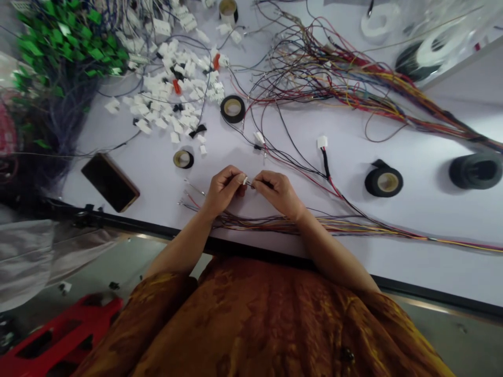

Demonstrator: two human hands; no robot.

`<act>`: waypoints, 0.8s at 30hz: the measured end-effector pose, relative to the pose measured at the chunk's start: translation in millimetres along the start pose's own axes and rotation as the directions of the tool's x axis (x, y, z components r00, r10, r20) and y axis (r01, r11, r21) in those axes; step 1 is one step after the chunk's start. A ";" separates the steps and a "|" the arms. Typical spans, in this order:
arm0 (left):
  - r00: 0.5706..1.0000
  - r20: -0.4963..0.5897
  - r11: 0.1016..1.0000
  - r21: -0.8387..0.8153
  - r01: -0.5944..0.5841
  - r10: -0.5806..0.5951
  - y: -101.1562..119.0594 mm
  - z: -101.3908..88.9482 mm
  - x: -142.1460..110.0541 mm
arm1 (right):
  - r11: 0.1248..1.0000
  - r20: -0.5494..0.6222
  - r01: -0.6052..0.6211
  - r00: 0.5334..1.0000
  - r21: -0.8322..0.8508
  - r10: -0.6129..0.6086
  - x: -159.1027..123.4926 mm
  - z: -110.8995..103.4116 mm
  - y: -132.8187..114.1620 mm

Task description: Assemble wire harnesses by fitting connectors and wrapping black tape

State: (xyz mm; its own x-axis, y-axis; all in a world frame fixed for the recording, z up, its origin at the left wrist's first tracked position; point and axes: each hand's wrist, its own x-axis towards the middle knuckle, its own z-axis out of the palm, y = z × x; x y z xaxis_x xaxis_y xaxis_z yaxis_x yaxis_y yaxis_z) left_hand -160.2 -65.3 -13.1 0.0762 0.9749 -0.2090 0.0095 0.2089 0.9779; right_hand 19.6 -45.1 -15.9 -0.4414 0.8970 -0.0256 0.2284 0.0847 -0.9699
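Between finger and thumb, my left hand pinches a small white connector housing. Just right of it, my right hand is closed in a pinch on a thin wire end that meets or nearly meets the housing; whether it is inside cannot be made out. Under my wrists runs a bundle of coloured wires, its bare terminal ends sticking out to the left. Behind my hands lies a smaller white connector near thin black and red wires.
White connector housings are heaped at back left beside green-tipped wires. Black tape rolls stand about, and a phone lies left. A large wire harness spreads at back right. The table's dark front edge crosses before me.
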 end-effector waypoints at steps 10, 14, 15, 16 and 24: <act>1.000 0.030 0.999 0.039 0.003 -0.004 -1.0 -1.3 -0.5 | 0.998 0.077 -0.034 0.997 0.059 0.030 0.6 -4.6 -2.2; 0.995 -0.006 0.979 0.179 -0.096 0.099 -3.4 2.6 -3.9 | 0.999 -0.041 0.007 0.999 -0.037 -0.009 -1.5 5.5 -0.5; 0.991 -0.016 0.966 0.227 -0.127 0.134 -4.5 3.3 -4.4 | 0.998 -0.071 0.020 0.997 -0.060 -0.024 -2.1 8.2 0.4; 0.987 -0.025 0.953 0.262 -0.150 0.162 -5.6 3.6 -4.5 | 0.997 -0.089 0.028 0.995 -0.071 -0.034 -2.6 10.3 1.3; 0.980 0.004 0.939 0.287 -0.190 0.198 -13.1 2.2 -0.2 | 1.000 -0.096 0.014 0.995 0.001 -0.013 -0.3 6.5 5.6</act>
State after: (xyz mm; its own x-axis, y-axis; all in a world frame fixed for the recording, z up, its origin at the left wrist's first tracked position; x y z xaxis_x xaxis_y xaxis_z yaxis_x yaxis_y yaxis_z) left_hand -158.1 -68.4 -25.8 0.0806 0.9967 -0.0116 0.2810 -0.0115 0.9596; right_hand 15.3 -47.8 -22.9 -0.3593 0.9332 0.0108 0.2214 0.0965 -0.9704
